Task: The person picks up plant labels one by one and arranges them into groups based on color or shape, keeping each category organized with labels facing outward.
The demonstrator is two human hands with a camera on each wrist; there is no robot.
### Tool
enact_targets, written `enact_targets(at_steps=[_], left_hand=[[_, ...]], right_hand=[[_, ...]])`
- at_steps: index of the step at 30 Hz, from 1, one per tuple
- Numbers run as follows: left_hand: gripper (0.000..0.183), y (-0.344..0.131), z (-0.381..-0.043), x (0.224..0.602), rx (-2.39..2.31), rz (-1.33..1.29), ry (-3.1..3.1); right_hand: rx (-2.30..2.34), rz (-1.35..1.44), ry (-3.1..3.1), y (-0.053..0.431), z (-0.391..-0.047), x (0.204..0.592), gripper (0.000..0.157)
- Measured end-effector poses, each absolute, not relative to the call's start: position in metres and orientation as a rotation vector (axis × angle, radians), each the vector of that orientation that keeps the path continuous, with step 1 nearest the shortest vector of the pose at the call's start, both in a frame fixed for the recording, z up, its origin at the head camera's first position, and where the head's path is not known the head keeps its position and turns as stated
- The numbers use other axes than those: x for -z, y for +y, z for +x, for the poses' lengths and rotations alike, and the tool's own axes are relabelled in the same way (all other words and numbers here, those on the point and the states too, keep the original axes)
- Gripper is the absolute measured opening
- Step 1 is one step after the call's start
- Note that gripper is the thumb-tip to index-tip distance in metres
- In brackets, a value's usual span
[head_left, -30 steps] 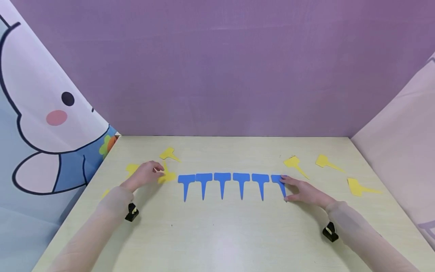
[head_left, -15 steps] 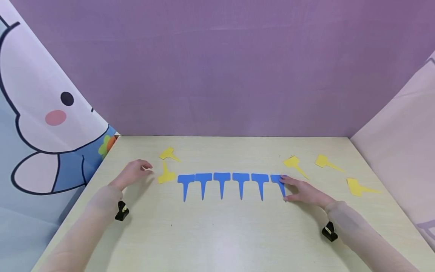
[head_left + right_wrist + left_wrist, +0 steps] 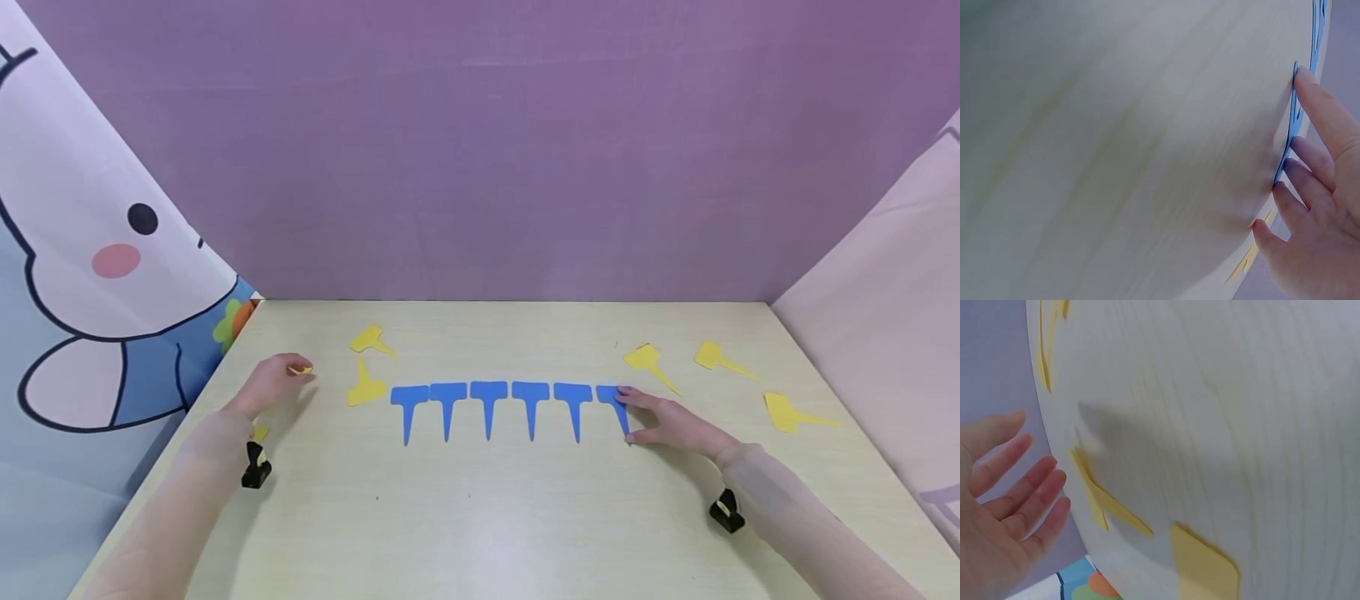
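Several blue T-shaped plant labels (image 3: 488,392) lie in a row across the middle of the table, stems toward me. My right hand (image 3: 678,427) rests on the rightmost blue label (image 3: 609,395), fingertips at its head and thumb by its stem tip. In the right wrist view, the fingers of the right hand (image 3: 1316,206) are fairly straight along that label. My left hand (image 3: 266,385) hovers at the left, fingers loosely bent over a yellow label (image 3: 302,370). The left wrist view shows this hand (image 3: 1016,506) apart from the yellow label (image 3: 1100,497) below it.
Two yellow labels (image 3: 366,390) lie left of the blue row. Another yellow label (image 3: 260,434) shows partly beside my left wrist. At the right lie a yellow label (image 3: 643,357), a second label (image 3: 711,355) and a third label (image 3: 783,412). A purple backdrop (image 3: 480,167) stands behind the table.
My left hand has moved left, away from the yellow label beside the blue row, to another yellow label. My right hand stays on the rightmost blue label.
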State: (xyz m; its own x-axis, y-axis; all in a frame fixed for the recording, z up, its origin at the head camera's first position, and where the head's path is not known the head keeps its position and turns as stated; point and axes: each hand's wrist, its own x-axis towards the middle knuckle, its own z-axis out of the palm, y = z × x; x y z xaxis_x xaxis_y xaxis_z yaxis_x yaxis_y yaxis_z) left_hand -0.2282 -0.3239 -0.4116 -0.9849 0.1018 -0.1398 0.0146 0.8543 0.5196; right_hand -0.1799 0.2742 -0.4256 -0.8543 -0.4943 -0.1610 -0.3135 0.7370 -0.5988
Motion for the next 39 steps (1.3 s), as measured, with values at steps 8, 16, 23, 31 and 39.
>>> enact_targets(at_steps=[8,16,23,31,39], left_hand=[[0.036,-0.334,-0.235,0.417,-0.809,0.011,2.867],[0.040,-0.343,-0.237,0.419,-0.834,-0.039,2.832],[0.046,-0.347,-0.241,0.422,-0.819,-0.108,2.838],[0.050,-0.346,-0.240,0.421,-0.830,-0.117,2.853],[0.050,-0.342,-0.238,0.423,-0.793,-0.141,2.880]], right_hand=[[0.818,-0.626,2.636,0.273,-0.180,0.425,0.072],[0.830,-0.624,2.633,0.274,-0.180,0.427,0.071],[0.831,-0.640,2.637,0.273,-0.179,0.426,0.071],[0.831,-0.648,2.638,0.273,-0.179,0.426,0.071],[0.830,-0.644,2.638,0.273,-0.180,0.426,0.071]])
